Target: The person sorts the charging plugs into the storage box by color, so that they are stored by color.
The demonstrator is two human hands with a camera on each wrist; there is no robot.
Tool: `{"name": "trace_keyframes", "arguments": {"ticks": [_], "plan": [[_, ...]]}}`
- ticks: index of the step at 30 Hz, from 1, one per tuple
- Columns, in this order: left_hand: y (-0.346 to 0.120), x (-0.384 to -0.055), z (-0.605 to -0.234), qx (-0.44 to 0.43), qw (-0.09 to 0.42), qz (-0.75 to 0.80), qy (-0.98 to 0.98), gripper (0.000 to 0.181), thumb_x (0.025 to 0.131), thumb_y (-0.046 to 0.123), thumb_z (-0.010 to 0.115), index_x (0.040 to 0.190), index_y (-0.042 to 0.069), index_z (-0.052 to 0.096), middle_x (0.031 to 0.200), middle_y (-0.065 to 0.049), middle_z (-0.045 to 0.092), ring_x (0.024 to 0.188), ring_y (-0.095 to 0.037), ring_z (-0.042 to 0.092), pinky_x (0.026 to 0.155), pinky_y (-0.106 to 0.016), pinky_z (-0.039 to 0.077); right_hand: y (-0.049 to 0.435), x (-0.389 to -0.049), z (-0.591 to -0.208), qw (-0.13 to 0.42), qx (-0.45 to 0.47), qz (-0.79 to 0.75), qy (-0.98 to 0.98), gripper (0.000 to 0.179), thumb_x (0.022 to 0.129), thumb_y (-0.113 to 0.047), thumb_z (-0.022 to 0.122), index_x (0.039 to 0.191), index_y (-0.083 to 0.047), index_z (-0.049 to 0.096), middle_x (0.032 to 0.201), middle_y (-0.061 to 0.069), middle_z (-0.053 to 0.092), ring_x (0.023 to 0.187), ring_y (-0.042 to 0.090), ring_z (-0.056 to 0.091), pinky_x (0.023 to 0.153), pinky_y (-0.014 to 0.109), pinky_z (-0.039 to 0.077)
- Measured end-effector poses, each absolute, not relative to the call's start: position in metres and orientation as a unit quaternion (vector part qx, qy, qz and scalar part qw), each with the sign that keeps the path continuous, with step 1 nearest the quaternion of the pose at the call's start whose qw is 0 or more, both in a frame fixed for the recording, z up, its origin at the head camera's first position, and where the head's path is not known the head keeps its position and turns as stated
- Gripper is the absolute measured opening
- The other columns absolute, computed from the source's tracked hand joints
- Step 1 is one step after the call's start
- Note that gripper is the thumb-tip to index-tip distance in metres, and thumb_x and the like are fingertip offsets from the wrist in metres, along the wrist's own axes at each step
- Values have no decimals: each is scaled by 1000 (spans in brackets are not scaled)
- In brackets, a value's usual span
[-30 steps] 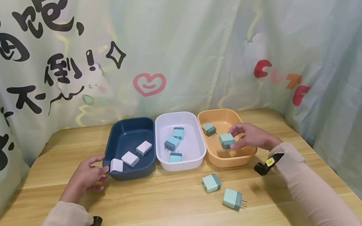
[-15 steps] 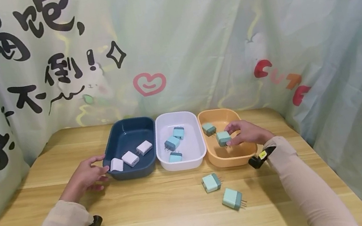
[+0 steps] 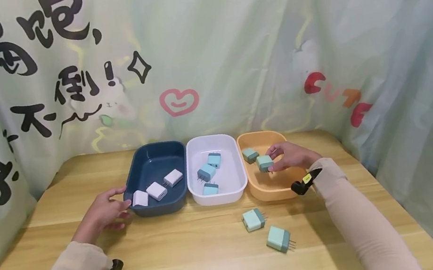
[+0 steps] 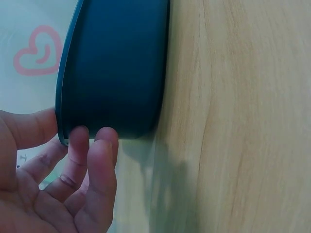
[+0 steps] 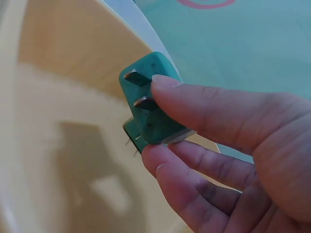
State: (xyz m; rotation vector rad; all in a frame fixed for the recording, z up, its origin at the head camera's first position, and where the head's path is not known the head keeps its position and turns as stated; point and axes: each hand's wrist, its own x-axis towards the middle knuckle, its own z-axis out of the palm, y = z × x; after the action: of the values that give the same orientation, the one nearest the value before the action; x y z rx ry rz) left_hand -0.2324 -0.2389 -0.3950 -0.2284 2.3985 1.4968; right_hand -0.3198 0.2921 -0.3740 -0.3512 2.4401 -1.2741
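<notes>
My right hand [image 3: 288, 155] pinches a light green plug charger [image 3: 264, 163] between thumb and fingers, over the orange tray [image 3: 274, 194]. In the right wrist view the metal prongs of the charger [image 5: 150, 97] point out beside my thumb. Behind it, another green charger [image 3: 250, 155] lies in the orange tray. My left hand [image 3: 104, 211] grips the near left rim of the dark blue tray [image 3: 160, 207], with thumb and fingertips at its edge in the left wrist view. Two more green chargers, a nearer one [image 3: 279, 239] and a farther one [image 3: 253, 220], lie on the table.
Three white chargers, one of them a middle charger [image 3: 156, 191], lie in the dark blue tray. Between the other trays stands a white tray [image 3: 220, 198] holding three light blue chargers, one nearest the front [image 3: 210, 189]. A printed curtain [image 3: 229, 56] hangs behind the wooden table [image 3: 178, 265].
My right hand has moved left and slightly away from me over the orange tray, carrying the green charger towards the one lying there. My left hand stays at the blue tray's rim.
</notes>
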Motion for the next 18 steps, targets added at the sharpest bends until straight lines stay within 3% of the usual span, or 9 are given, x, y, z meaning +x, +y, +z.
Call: {"name": "trace_keyframes", "arguments": {"ticks": [6,18], "plan": [[-238,-233,-394,-72,153,527,833,65,98,14,57,153,5,24,112,-23,55,92,-28,62,66,-38,55,290,-327,-376,193,-107,-442,869,47,79,-13,81,115,2,53,119,22,52,100,29,57,81,36,54],[-239,-235,-397,-80,153,523,834,64,98,16,57,153,8,26,124,-27,52,93,-28,62,67,-39,56,283,-337,-379,206,-81,-471,854,47,79,-3,79,115,5,51,109,19,54,89,23,60,76,33,55]]}}
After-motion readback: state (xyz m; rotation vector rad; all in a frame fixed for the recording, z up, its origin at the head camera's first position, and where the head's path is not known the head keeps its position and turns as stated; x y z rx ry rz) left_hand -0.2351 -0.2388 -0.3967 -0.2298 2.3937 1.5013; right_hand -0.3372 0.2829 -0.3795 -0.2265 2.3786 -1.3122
